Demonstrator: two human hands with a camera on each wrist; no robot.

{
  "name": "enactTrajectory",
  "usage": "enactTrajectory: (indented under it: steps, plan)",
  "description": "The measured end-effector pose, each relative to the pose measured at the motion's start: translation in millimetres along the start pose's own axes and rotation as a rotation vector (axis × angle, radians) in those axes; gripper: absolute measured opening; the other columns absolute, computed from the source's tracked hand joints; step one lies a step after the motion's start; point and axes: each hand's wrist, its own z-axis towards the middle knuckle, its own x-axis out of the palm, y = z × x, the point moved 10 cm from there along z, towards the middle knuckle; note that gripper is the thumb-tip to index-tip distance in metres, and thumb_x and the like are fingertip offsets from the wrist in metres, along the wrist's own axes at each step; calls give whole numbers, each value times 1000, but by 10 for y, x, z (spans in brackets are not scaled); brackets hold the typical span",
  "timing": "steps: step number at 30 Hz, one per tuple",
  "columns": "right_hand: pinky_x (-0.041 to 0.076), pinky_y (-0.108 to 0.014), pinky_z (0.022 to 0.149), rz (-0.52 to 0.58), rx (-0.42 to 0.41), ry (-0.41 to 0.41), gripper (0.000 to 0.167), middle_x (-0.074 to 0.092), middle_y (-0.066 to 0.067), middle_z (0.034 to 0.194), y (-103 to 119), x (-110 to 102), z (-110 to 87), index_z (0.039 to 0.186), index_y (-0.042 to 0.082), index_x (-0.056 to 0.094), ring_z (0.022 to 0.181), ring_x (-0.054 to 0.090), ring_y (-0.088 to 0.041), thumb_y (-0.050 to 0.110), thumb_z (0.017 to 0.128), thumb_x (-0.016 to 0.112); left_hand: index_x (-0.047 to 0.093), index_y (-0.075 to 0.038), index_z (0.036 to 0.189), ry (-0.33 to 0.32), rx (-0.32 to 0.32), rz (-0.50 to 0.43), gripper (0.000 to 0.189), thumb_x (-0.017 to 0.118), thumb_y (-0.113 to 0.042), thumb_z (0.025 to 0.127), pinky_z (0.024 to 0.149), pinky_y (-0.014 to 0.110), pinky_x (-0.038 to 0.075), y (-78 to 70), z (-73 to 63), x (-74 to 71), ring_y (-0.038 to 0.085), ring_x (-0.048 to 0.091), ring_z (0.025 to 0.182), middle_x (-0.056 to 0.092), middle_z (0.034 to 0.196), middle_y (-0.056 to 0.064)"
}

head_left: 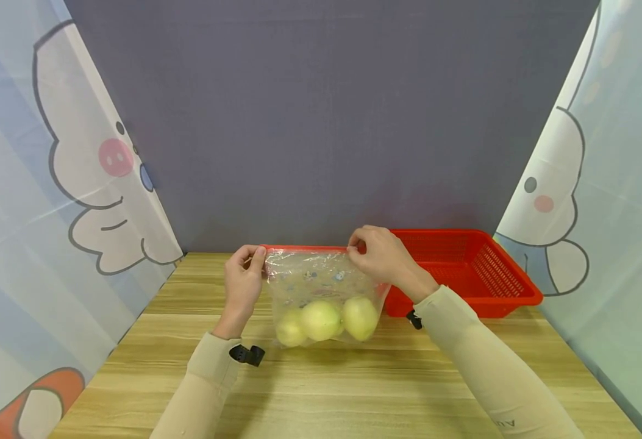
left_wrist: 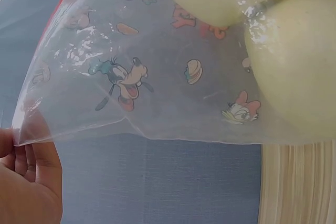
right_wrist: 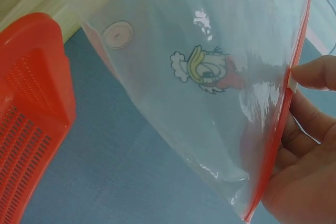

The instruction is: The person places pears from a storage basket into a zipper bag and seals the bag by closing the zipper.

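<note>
A clear zip bag [head_left: 299, 280] with cartoon prints and a red zip strip [head_left: 310, 248] hangs upright between the hands. Three round yellow-green fruits [head_left: 321, 320] lie in its bottom. My left hand [head_left: 244, 280] pinches the bag's top left corner between thumb and fingers. Toward the right end of the strip, my right hand [head_left: 381, 253] pinches the zip. In the right wrist view a small whitish slider [right_wrist: 292, 81] shows on the red strip, between the right thumb and fingers [right_wrist: 315, 114]. The left wrist view shows the fruits [left_wrist: 294, 61] pressed against the film.
A red plastic basket [head_left: 510, 299] with slotted walls stands behind and right of the bag, partly hidden by the right hand and forearm. Under everything is a wood-grain table [head_left: 321, 396]. A grey backdrop [head_left: 321, 122] rises behind, with cartoon-printed curtains [head_left: 13, 183] at both sides.
</note>
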Motion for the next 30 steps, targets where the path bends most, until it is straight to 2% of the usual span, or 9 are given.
enactTrajectory:
  steps: [12, 30]
  plan:
    - [51, -35, 70, 11, 12, -3, 13, 66, 0, 93, -40, -29, -22, 96, 11, 74, 77, 56, -19, 18, 93, 63, 65, 12, 97, -12, -9, 4, 25, 59, -11, 104, 57, 20, 54, -10, 5, -19, 10, 53, 61, 58, 82, 11]
    - [51, -35, 69, -18, 26, -8, 13, 65, 0, 91, -85, -57, -44, 94, 11, 74, 77, 56, -19, 18, 93, 62, 67, 9, 98, 13, 0, 20, 25, 59, -14, 104, 56, 23, 53, 7, 6, -22, 14, 55, 61, 57, 82, 16]
